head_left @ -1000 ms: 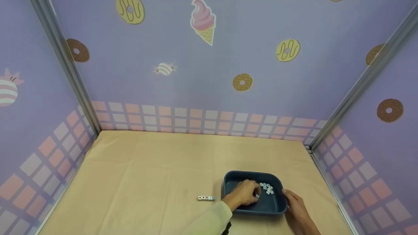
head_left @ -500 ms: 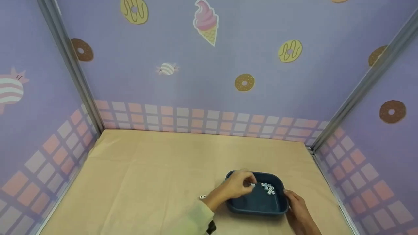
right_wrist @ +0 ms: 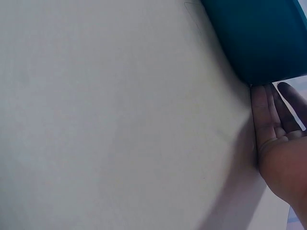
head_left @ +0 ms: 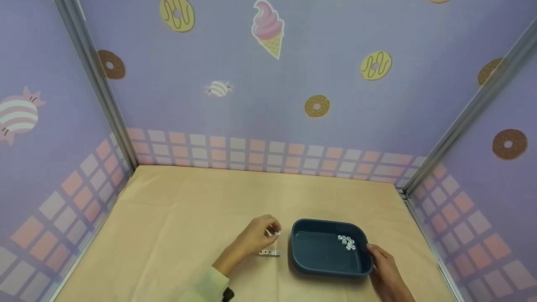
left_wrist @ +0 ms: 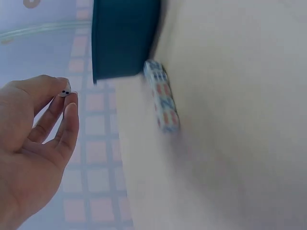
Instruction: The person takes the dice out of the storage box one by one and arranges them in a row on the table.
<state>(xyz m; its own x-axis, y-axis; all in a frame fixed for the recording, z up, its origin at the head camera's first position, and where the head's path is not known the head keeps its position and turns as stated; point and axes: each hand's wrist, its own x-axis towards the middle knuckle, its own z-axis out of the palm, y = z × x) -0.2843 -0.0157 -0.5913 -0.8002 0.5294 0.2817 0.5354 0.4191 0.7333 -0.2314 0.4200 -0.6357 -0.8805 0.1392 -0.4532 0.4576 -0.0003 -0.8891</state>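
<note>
My left hand [head_left: 254,237] pinches a small white die [left_wrist: 66,91] between thumb and fingertips, held up off the cloth. Just below it in the head view lies a straight row of several dice [head_left: 270,253], its left end partly covered by the hand. To the right stands a dark blue rectangular box [head_left: 327,272] with a loose cluster of dice [head_left: 347,242] near its right wall. At the box's right end is my right hand [head_left: 387,266]; in the right wrist view its straight fingers [right_wrist: 262,110] touch the box's side, low by the cloth.
A beige cloth [head_left: 201,209] covers the table. Purple walls [head_left: 235,113] with sweets printed on them close off the back and both sides, with metal posts [head_left: 105,96] at the corners.
My left hand has come up out of the box with a die and moved left, over to the row of dice. The right hand stays at the box's right end.
</note>
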